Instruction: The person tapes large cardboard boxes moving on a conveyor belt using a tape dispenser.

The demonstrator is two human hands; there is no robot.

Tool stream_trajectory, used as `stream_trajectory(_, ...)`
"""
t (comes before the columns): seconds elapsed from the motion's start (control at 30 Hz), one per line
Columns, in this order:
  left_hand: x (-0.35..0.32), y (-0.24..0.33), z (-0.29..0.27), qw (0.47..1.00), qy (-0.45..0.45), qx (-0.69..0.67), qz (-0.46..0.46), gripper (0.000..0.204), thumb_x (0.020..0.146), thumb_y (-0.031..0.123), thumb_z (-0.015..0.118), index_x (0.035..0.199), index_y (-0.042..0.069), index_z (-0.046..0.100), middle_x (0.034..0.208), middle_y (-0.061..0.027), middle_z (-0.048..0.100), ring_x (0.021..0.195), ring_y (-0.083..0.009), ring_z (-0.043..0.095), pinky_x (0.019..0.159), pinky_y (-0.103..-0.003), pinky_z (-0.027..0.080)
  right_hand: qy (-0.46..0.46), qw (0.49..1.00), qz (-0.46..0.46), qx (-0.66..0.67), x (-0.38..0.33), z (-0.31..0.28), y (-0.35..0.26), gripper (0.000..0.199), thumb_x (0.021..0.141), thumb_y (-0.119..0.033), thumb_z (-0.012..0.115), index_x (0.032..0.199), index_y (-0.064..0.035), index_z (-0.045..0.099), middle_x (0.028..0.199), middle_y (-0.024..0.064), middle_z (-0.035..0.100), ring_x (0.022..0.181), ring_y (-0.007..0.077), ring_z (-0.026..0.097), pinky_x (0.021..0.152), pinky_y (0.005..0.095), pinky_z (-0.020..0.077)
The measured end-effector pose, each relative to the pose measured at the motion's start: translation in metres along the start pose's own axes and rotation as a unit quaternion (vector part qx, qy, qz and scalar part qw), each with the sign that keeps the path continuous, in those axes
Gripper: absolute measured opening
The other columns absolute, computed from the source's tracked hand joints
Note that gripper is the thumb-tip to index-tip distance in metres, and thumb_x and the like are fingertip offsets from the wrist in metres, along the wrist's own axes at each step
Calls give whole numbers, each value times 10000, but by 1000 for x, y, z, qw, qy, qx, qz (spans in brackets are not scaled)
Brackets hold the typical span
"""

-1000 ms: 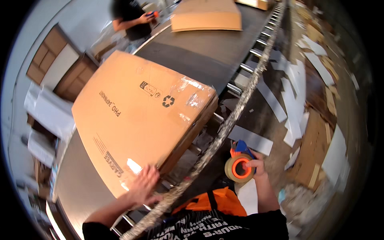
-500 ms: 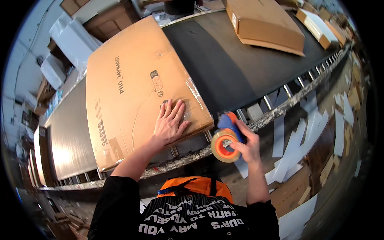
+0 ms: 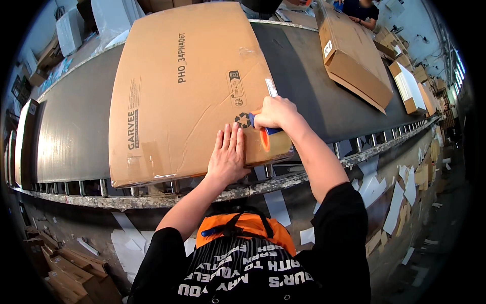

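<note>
A large flat brown cardboard box (image 3: 187, 101) lies on the conveyor, strips of clear tape along its edges. My left hand (image 3: 228, 156) rests flat on the box's near edge, fingers stretched out. Just right of it, my right hand (image 3: 277, 112) is wrapped round a blue tape dispenser (image 3: 273, 130) with an orange hub. The dispenser sits against the box top at its near right corner; my fingers and forearm partly cover it.
The dark conveyor belt (image 3: 314, 101) runs left to right, with metal rollers along its worn near rail (image 3: 243, 190). Another brown box (image 3: 357, 61) stands to the right, beside a white-topped carton (image 3: 406, 87). A co-worker (image 3: 362, 12) is beyond it. Cardboard scraps (image 3: 76, 273) litter the floor.
My right hand has brought the tape dispenser from beside the conveyor up onto the box's near right corner. My left hand stays flat on the box. The view has shifted.
</note>
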State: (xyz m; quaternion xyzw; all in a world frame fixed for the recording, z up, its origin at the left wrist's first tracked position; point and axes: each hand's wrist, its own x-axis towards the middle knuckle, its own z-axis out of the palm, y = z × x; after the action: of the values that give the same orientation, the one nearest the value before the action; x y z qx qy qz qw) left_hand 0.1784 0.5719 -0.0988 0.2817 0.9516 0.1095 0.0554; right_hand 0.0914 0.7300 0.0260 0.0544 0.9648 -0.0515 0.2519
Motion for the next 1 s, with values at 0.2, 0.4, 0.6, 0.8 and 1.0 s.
stream_trajectory(0.2, -7, -11, -2, 1000, -3, 10, 30, 1111, 713, 466, 771, 1510, -36, 181, 1595, -200, 166, 1483, -394, 109, 1207, -509, 79, -14, 1000, -6, 11, -93, 76, 40, 466, 597, -343, 719, 1016, -141, 753, 975, 200, 704, 925, 359, 688, 853, 420, 554)
stream_trajectory(0.4, 38, 4, 12, 976, 8, -65, 206, 826, 941, 559, 405, 1504, -23, 243, 1591, -208, 173, 1480, -407, 95, 1210, -477, 77, 64, 996, -4, 69, -103, 137, 35, 327, 621, -233, 647, 879, -44, 715, 880, 223, 695, 885, 363, 695, 812, 440, 560)
stream_trajectory(0.6, 54, 32, 15, 987, 9, 81, 139, 996, 848, 689, 473, 1495, -37, 258, 1567, -278, 168, 1467, -445, 108, 1201, -505, 73, 81, 991, -87, -65, -97, 154, 43, 295, 627, -242, 684, 850, -58, 744, 833, 115, 726, 865, 275, 692, 688, 366, 564)
stream_trajectory(0.8, 54, 44, 12, 994, 4, 74, 75, 1090, 718, 578, 712, 1478, -55, 255, 1536, -322, 188, 1457, -474, 111, 1197, -526, 91, -69, 966, -229, -95, -83, 196, 46, 418, 680, -318, 716, 1015, -70, 738, 1038, 113, 691, 973, 296, 663, 729, 405, 549)
stream_trajectory(1.0, 51, 49, 8, 993, -39, 109, 16, 1216, 593, 494, 822, 1480, -65, 206, 1533, -333, 165, 1444, -495, 114, 1194, -545, 99, -80, 822, -97, 555, -97, 167, 208, 617, 640, -87, 688, 1255, -53, 648, 1209, 119, 663, 1080, 182, 645, 970, 304, 481)
